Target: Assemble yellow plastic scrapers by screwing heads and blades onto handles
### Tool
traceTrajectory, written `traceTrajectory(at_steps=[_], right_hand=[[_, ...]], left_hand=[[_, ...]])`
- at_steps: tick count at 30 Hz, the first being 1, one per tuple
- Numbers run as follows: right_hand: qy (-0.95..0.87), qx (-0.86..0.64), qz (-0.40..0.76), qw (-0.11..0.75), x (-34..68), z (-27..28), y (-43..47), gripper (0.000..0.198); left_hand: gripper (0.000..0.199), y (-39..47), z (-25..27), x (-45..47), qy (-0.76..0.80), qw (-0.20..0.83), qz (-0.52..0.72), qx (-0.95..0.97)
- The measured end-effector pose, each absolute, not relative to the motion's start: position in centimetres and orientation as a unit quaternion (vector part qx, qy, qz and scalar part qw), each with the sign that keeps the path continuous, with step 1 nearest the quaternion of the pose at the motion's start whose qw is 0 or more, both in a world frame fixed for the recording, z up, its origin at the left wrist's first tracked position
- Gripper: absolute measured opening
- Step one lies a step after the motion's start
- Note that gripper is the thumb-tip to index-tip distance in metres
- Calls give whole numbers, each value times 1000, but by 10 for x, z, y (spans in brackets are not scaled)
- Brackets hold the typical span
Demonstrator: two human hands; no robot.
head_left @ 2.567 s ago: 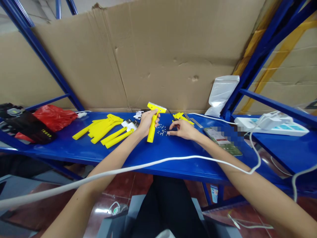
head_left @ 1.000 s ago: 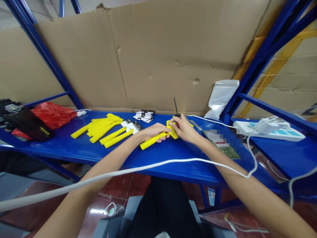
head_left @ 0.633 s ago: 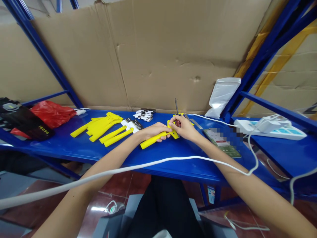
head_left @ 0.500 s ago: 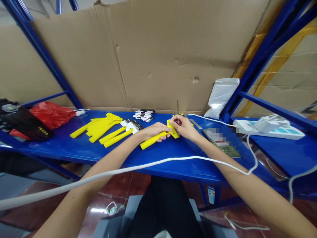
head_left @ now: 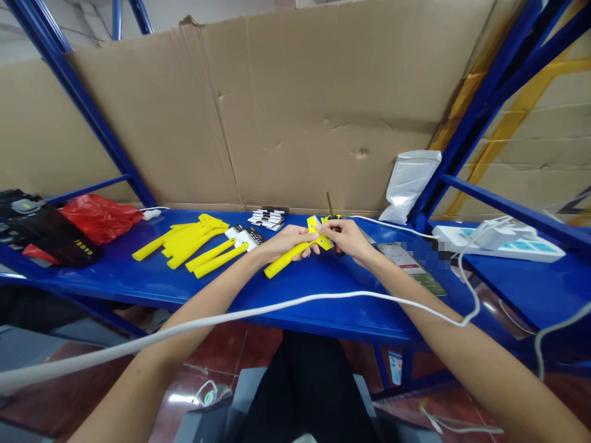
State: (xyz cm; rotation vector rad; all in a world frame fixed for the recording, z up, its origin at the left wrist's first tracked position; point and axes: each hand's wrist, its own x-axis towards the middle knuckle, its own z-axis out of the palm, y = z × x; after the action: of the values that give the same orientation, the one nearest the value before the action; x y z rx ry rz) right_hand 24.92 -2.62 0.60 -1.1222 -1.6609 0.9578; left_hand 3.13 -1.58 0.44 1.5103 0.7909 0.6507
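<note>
My left hand is closed around a yellow scraper, whose handle slants down to the left. Thumb and fingers of my right hand meet at the scraper's wide head. A screwdriver is tucked in that same hand, its dark shaft pointing up and away; its dark red handle is mostly covered by my fingers. Beyond the right hand, another yellow piece is partly hidden. On the left, several yellow scrapers lie in a pile, with two yellow handles beside them.
Black-and-white packets are stacked by the cardboard wall. A phone and a white power strip lie at right. A white cable crosses before my forearms. A black case and red bag stand at left.
The scraper's head has tilted up slightly in my hands. The right hand has shifted a little, and the screwdriver shaft leans slightly more to the left. The view has moved slightly.
</note>
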Motion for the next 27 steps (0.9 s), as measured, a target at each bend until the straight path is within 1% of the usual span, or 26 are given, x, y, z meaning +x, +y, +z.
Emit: traceTrajectory(at_steps=[2,3,4,6,8,10,13,16,19,22,25,27], right_hand=[[-658,-457,384,459,248,5,-25,63],[-650,-460,385,466,248,5,-24,64],[-641,-464,386,475,247,5,-23,65],[-622,-469,383,496,247,5,-20,66],[-606,-473,376,518,248,7,-19,67],[-595,-475,369,533,249,8,-18,68],[-591,-474,367,540,251,9,-18,66],[-583,-469,374,548,253,9,-18,62],[-577,-466,378,554,254,9,-18,60],[-579,-463,378,556,254,9,-18,60],[-583,-466,373,551,254,8,-17,63],[-591,-474,367,540,253,6,-17,66]], left_hand=[[50,-13,0,32,354,568,315,673],[52,-12,-2,32,360,531,340,688],[54,-10,-3,31,365,478,368,709],[61,-8,-5,29,352,336,420,766],[63,-7,-5,26,302,190,439,825],[57,-6,-5,23,250,87,415,870],[51,-6,-7,19,229,-17,345,910],[59,-6,-9,18,240,-112,272,925],[72,-7,-9,20,256,-181,209,926],[77,-11,-5,22,273,-219,169,921],[75,-15,-1,23,279,-222,152,922],[72,-17,-1,23,279,-189,160,928]])
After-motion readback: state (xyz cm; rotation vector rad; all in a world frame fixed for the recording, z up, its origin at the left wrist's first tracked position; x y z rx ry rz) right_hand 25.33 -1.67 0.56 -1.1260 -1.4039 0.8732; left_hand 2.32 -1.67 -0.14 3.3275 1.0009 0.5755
